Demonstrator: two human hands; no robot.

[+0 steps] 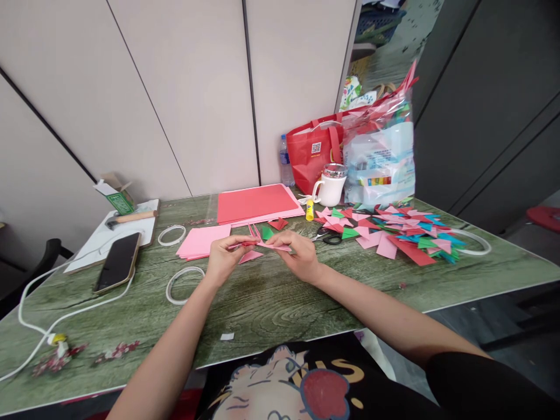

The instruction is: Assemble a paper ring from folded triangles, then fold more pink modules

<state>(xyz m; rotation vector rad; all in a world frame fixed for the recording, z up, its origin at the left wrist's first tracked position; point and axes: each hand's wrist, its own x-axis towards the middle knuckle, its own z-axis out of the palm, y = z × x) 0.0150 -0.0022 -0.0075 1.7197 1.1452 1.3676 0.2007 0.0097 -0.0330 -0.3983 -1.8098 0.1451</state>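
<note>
- I saw the left grip point(226, 256) pinching folded pink paper point(275, 247) above the surface point(262, 303).
- The right grip point(301, 256) pinched the paper's right end.
- Farther right, black-handled scissors point(323, 231) lay near a yellow glue stick point(310, 210).

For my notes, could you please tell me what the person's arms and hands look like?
The left hand and right hand wear no gloves, and both forearms are bare. A plain black sleeve shows on the right; no left sleeve is visible.

Tabletop point(271, 297) mostly open between forearms point(175, 344); phone point(118, 262) left, paper pile point(396, 226) right block way.
</note>
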